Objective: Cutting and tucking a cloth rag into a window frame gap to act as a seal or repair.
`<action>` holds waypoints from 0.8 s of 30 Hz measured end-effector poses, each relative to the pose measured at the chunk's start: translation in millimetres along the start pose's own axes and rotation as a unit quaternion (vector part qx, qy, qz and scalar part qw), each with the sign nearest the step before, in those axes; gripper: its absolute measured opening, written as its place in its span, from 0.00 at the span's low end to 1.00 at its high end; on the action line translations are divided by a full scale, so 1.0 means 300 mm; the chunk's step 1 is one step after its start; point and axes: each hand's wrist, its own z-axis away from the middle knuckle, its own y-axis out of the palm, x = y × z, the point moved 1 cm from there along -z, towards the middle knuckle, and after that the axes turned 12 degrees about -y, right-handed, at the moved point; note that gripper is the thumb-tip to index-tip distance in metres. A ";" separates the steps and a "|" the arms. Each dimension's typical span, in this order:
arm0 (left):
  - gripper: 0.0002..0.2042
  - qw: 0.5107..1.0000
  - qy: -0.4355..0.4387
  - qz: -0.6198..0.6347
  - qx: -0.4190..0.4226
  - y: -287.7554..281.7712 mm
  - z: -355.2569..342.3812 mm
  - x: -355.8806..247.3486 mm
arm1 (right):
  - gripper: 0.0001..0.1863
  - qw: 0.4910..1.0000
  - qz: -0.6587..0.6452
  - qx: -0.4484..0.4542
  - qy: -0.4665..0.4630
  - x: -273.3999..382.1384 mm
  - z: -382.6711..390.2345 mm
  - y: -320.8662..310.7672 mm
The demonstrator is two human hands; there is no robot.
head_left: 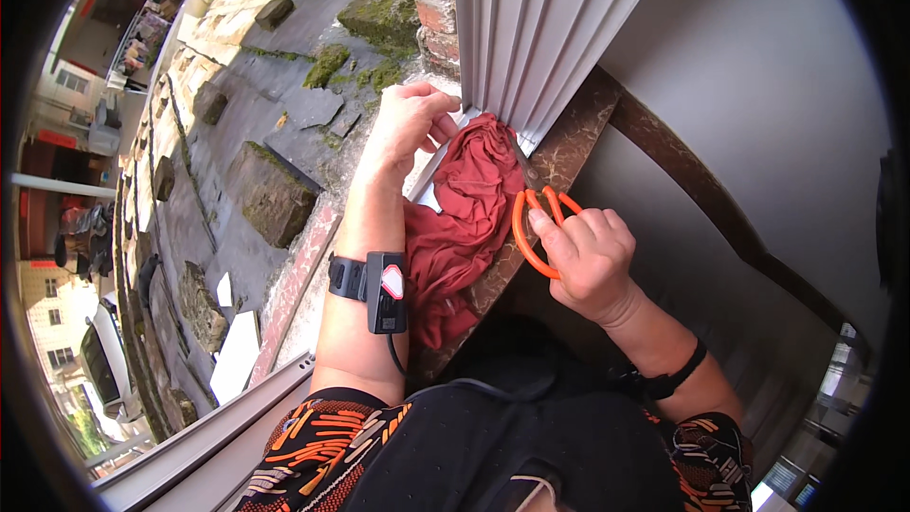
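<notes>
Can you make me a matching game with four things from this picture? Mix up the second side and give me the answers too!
Things:
1. scissors
2. cloth
3. black box
4. stones

Places, colours and states:
A. outdoors, partly green with moss
B. strapped on the left forearm
C. held in the right hand
D. red and crumpled

Right pairs: 1-C, 2-D, 3-B, 4-A

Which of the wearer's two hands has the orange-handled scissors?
The right hand, its fingers wrapped around the handles of the orange-handled scissors. The left hand is away from them, by the upper end of the red cloth.
</notes>
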 end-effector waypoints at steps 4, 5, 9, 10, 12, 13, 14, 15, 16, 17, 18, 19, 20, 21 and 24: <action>0.08 1.000 0.005 0.002 0.004 -0.001 -0.008 0.000 | 0.22 1.000 -0.011 -0.001 -0.005 -0.031 -0.001 -0.026; 0.08 1.000 0.006 0.001 0.006 0.004 -0.011 -0.002 | 0.22 1.000 -0.011 -0.002 -0.007 -0.033 0.000 -0.027; 0.08 1.000 0.000 0.007 0.002 0.009 -0.003 -0.001 | 0.22 1.000 -0.013 -0.001 0.003 -0.023 0.005 -0.027; 0.08 1.000 0.006 0.005 0.001 0.009 -0.004 0.001 | 0.22 1.000 -0.013 0.003 0.011 -0.011 0.003 -0.044; 0.08 1.000 0.006 0.008 -0.001 0.006 -0.006 0.000 | 0.22 1.000 -0.013 -0.005 0.017 -0.011 0.005 -0.043; 0.08 1.000 0.006 0.009 -0.001 0.006 -0.005 -0.001 | 0.22 1.000 -0.012 -0.016 0.015 -0.019 0.012 -0.028; 0.08 1.000 0.003 0.007 -0.001 0.006 -0.002 -0.002 | 0.23 0.999 -0.012 -0.028 0.013 -0.024 0.016 -0.021; 0.08 1.000 0.001 0.006 -0.002 0.004 0.001 -0.003 | 0.22 1.000 -0.012 -0.026 0.013 -0.026 0.014 -0.021; 0.08 1.000 -0.001 0.005 -0.001 0.003 0.002 -0.005 | 0.22 1.000 -0.013 -0.025 0.012 -0.026 0.010 -0.024; 0.08 1.000 0.001 0.003 -0.002 0.003 0.001 -0.008 | 0.22 1.000 -0.013 -0.023 0.011 -0.027 0.008 -0.026; 0.08 1.000 0.002 0.003 -0.003 0.003 0.001 -0.007 | 0.22 1.000 -0.017 -0.022 0.011 -0.028 0.010 -0.026; 0.08 1.000 0.003 0.002 -0.003 0.002 0.000 -0.007 | 0.22 0.999 -0.020 -0.022 0.012 -0.029 0.013 -0.028; 0.08 1.000 0.003 0.004 -0.001 0.005 -0.001 -0.008 | 0.22 0.999 -0.024 -0.021 0.012 -0.029 0.016 -0.030; 0.08 1.000 0.001 0.005 -0.001 0.004 -0.002 -0.004 | 0.22 0.999 -0.029 -0.019 0.011 -0.025 0.016 -0.036; 0.08 1.000 0.001 0.006 -0.003 0.000 -0.001 0.000 | 0.23 0.999 -0.035 -0.014 0.015 -0.016 0.005 -0.056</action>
